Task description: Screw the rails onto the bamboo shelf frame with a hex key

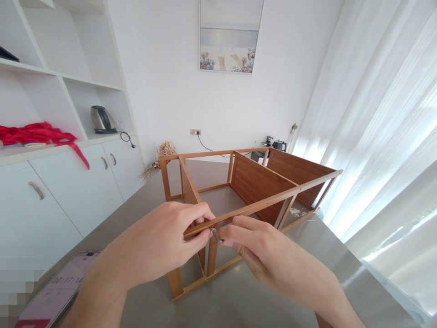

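A brown wooden shelf unit (262,206) lies on its side on the grey table. Near its close end, my left hand (167,237) is closed around the upper rail, with the thumb on the near face and the fingers over the top. My right hand (264,246) pinches a bent metal hex key (216,235) between thumb and fingers. The key's far end meets the rail's near face right beside my left thumb tip. Whatever fastener sits at that tip is too small to make out.
A phone (56,287) showing a timer lies on the table (211,314) at the lower left. White cabinets (78,177) hold a kettle (102,120) and red cloth (37,133). Dried stalks (165,149) stand behind the table; a white curtain (372,114) hangs at right.
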Tool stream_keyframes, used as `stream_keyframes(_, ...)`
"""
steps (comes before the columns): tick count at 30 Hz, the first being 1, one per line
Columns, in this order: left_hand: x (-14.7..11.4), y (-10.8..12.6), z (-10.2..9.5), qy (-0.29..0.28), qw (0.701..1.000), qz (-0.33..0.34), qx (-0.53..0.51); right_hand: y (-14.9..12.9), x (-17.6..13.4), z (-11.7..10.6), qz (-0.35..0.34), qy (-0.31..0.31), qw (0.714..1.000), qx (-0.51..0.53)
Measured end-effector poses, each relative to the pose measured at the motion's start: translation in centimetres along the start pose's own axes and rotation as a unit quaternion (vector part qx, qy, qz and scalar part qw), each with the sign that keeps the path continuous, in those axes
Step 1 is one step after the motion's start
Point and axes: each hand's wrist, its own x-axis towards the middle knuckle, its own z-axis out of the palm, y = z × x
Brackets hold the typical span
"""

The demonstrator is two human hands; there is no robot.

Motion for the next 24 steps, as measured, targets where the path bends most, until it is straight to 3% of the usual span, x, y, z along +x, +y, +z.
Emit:
stream_keyframes(10,0.0,-0.1,0.1,-0.008,1.000,-0.004,0.009,0.1,0.0,0.0,-0.002,0.011,1.000,0.000)
stream_keyframes(15,0.0,-0.3,0.2,0.001,1.000,0.004,0.012,-0.5,-0.1,0.2,0.003,0.048,0.998,-0.049)
stream_keyframes(24,0.2,-0.2,0.2,0.000,1.000,0.008,0.010,-1.1,-0.3,0.4,0.009,0.052,0.990,-0.131)
